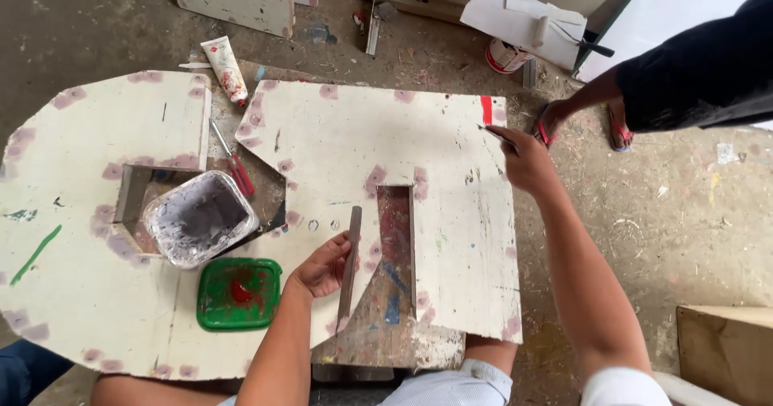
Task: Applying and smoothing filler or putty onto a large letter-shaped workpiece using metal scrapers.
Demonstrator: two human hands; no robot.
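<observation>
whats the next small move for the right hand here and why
Probably draw the tool in the right hand down across the white board: its tip already touches the board's far edge by the red mark, while the left hand rests on the board beside the long flat strip.

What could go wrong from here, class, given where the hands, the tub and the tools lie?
1. The right hand works a small tool at the white panel edge; a slip could gouge it.
2. The left hand steadies a thin strip by the cut-out; it could shift.
3. The tub sits over an opening and might tip.
</observation>
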